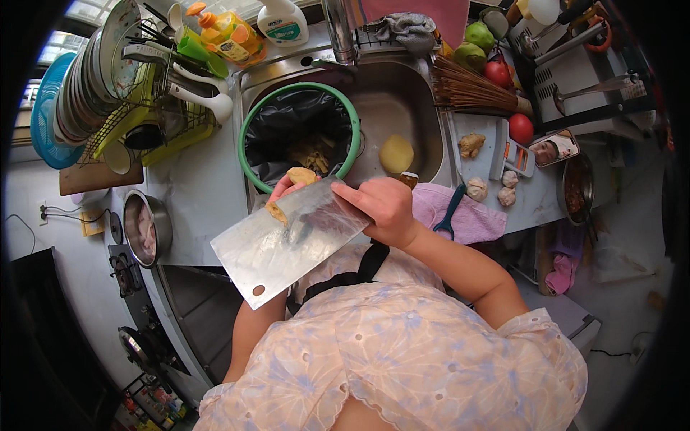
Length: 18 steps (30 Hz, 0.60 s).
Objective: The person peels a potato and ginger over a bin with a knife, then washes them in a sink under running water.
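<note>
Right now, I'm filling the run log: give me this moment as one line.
right hand: gripping cleaver; left hand: holding ginger, partly behind cleaver; green-rimmed bin: black liner, scraps inside; counter: garlic bulbs

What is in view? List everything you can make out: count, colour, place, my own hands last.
Cleaver: one, silver, in right hand
Ginger-like piece: at least one, tan, in left hand
Ginger root: one, tan, right counter
Garlic bulbs: three, white, right counter
Tomato: at least one, red, right counter
Green fruits: two, green, upper right
Sink: one, grey, ahead
Bin: one, green-rimmed, black-lined, at sink
Potato-like vegetable: one, yellow, in sink
Peeler: one, dark teal, on pink cloth
Bottles: two, orange and white, behind sink
Plates: several, mostly white, upper left
Metal bowl: one, silver, left
Left hand: one, bare, behind cleaver
Right hand: one, bare, gripping cleaver
</note>
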Motion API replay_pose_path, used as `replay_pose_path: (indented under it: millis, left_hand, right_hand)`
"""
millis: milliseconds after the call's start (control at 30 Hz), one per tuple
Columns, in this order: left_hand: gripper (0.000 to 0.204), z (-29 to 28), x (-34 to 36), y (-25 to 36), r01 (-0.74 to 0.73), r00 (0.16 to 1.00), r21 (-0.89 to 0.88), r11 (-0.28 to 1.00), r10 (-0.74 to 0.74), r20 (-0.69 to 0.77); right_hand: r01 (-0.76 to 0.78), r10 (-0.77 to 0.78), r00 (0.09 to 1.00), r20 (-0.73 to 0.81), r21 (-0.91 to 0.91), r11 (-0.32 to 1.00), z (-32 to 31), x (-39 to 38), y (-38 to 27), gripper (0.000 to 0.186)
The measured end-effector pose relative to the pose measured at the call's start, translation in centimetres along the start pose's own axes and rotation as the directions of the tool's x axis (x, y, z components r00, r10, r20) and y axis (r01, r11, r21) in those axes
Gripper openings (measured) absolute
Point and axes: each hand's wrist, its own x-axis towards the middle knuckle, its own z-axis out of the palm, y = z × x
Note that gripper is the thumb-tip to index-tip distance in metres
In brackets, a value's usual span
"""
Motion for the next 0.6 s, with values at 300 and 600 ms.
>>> replay_pose_path:
  millis: [300,600]
  left_hand:
    - [0.034,-1.6,0.1,-0.8,-0.059,0.99,-0.122,0.991,0.074,0.12]
    - [0.038,-2.7,-1.0,0.3,0.097,0.981,-0.392,0.915,-0.021,0.194]
  right_hand:
    - [0.04,-0.037,0.998,-0.054,0.057,0.998,0.8,0.4,1.3,0.032]
    - [0.071,-0.065,0.995,-0.079,0.08,0.994,1.7,1.0,2.5,0.029]
